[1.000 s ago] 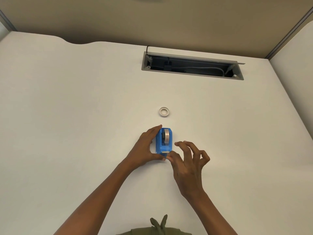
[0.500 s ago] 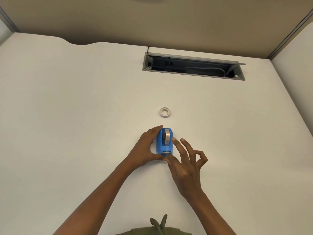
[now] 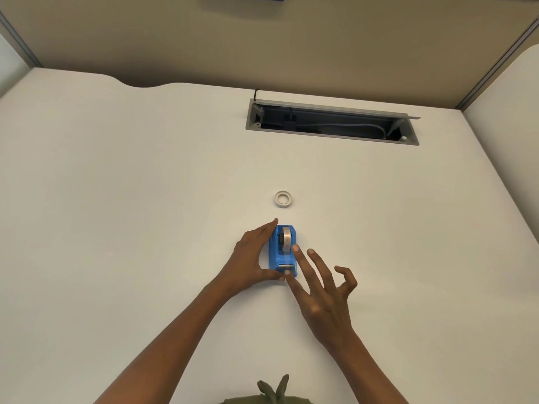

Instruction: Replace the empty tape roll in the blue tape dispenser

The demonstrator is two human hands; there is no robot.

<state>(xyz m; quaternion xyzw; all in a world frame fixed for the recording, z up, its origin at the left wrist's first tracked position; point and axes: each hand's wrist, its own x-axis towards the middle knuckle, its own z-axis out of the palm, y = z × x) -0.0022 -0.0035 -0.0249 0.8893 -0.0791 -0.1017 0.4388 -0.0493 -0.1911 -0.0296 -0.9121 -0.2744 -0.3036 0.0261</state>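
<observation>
The blue tape dispenser (image 3: 283, 252) stands on the white desk (image 3: 116, 228) with a clear tape roll (image 3: 287, 239) seated in it. My left hand (image 3: 252, 259) grips its left side, thumb at the front end and fingers along the back. My right hand (image 3: 320, 290) is spread beside its right side. The index fingertip touches the roll's near edge and the thumb rests by the cutter. A small white empty ring (image 3: 283, 198) lies flat on the desk just beyond the dispenser.
A grey cable tray opening (image 3: 332, 123) with wires inside is cut into the desk at the back. Beige partition walls (image 3: 262, 48) close off the far side. A bit of olive-green clothing (image 3: 274, 392) shows at the bottom edge.
My right hand's fingers have uncurled and stretched forward along the dispenser's right side, the index tip reaching up to the roll. My left hand and the dispenser have stayed put.
</observation>
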